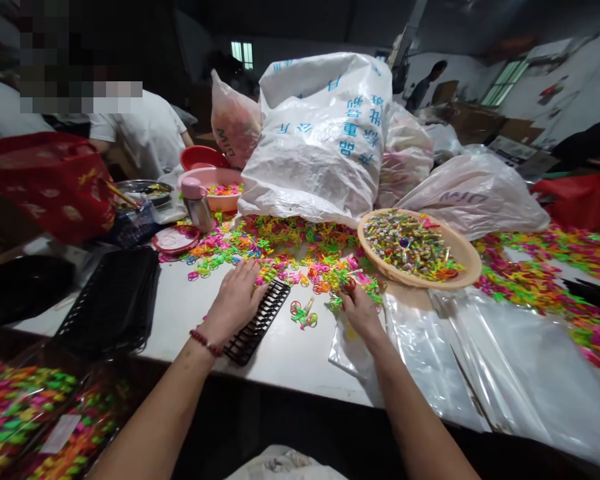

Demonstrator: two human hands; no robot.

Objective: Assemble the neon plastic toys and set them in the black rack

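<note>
Presently, in the head view, your left hand [237, 297] lies palm down with fingers extended and fairly close together, over the near edge of the multicoloured pile of looped plastic pieces [310, 240] and the black slotted plastic rack [260, 327]. Its grip cannot be confirmed, because the fingertip undersides are hidden. Your right hand [363, 310] is narrowed, thumb and fingers drawn together at the pile's near edge; whether a piece is pinched cannot be told. The rack lies slanted on the white tabletop [310, 367], beside and partly under the left hand.

Risk 1: the rack's lower end lies near the front table edge; a downward push could tip or slide it off. Risk 2: the small cluster of coloured looped pieces [304, 313] sits loose between your hands; a sweeping sleeve or wrist could scatter it. Risk 3: the clear, glossy plastic bags [425, 353] reach the front edge beside your right forearm; dragging the arm could pull them down. Risk 4: the round beige plastic bowl [464, 243], heaped with small parts, stands just beyond the right hand; an outward knock could spill it.

Room for movement: use the bare strip between rack and bags. The pile limits forward reach.
</note>
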